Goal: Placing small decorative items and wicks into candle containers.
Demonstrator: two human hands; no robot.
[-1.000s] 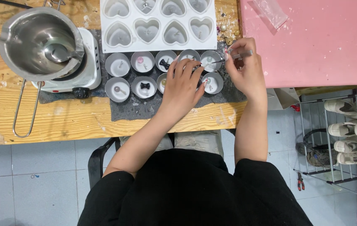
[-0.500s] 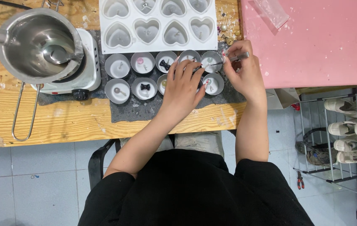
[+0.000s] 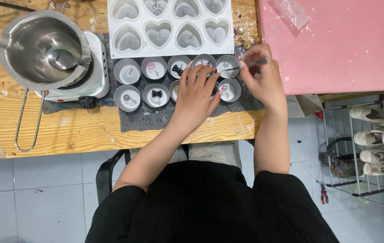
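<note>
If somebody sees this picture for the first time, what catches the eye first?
Probably the two hands at centre: the left hand rests over small round candle cups, and the right hand holds metal tweezers above them. Next, the white heart-shaped mould behind and the steel melting pot at left.

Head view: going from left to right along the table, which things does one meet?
Metal melting pot on a small white hot plate → round tins on a grey mat → left hand → right hand holding tweezers → pink board.
</note>
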